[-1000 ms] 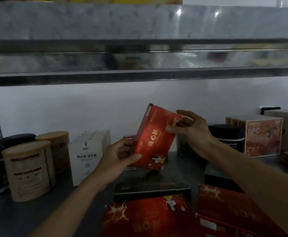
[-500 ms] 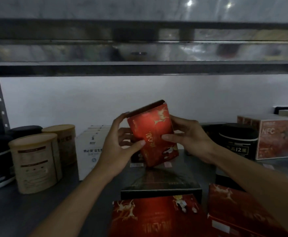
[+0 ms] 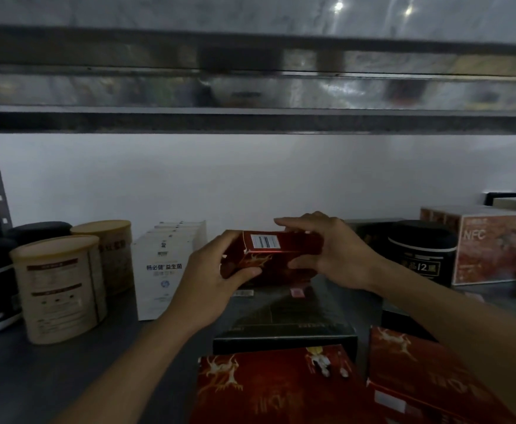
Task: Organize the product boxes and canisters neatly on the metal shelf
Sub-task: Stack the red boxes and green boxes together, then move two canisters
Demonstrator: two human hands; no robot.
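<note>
Small red box (image 3: 272, 255) held between both hands, mid-shelf, low over the far end of a dark flat box (image 3: 284, 313); whether its lower edge touches that box, cannot tell. Long axis runs left to right, along the back wall; narrow face with a white barcode label turned up, gold deer figure on the face toward the person. Left hand (image 3: 214, 276) grips the left end, thumb across the front, fingers wrapped behind; right hand (image 3: 336, 255) is curled round the right end, forefinger straight out over the top. Neither hand is nearer; each has an end. Judged: setting it down needs only a short drop, axis level.

Readable: white box (image 3: 162, 270) "畅必健 益生菌"; black canister (image 3: 419, 255) "12"; reddish box (image 3: 492, 246) "NFC". Tan canisters (image 3: 58, 286) at left, print too blurred; metal shelf (image 3: 51, 377) also carries larger red boxes (image 3: 275, 390) in front, deer motif.
</note>
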